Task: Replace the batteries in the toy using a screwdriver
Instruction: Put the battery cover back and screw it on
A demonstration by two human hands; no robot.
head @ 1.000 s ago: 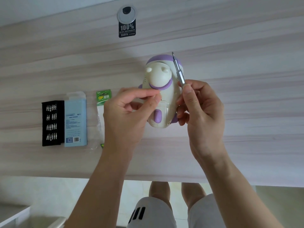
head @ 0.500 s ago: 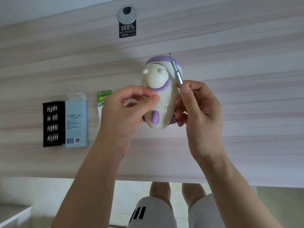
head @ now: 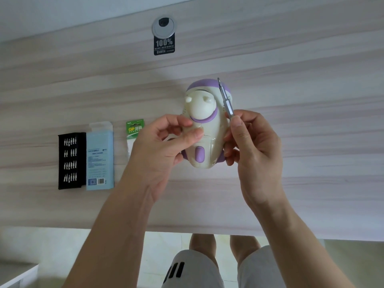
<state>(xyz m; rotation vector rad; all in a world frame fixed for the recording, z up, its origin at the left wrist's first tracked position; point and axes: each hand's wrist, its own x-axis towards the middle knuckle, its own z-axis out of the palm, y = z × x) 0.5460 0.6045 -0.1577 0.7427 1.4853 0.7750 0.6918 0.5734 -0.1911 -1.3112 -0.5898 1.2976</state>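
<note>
A cream and purple toy (head: 204,129) is held above the wooden desk (head: 291,142), its underside with two small pegs turned toward me. My right hand (head: 252,150) grips the toy's right side and also pinches a thin silver screwdriver (head: 225,99), whose tip points up and away. My left hand (head: 164,146) pinches at the toy's cream panel near the middle with thumb and forefinger. What lies between those fingertips is too small to tell. A green pack of batteries (head: 134,129) lies on the desk, partly behind my left hand.
A black tray of screwdriver bits (head: 71,161) and a blue box (head: 100,159) lie side by side at the left. A round cable grommet (head: 164,27) with a black sticker (head: 164,45) sits at the desk's far side. The desk's near edge runs just above my knees.
The toy has risen slightly and tilted a bit toward me. My left fingers have shifted along the toy's middle panel. The screwdriver stays upright in my right hand.
</note>
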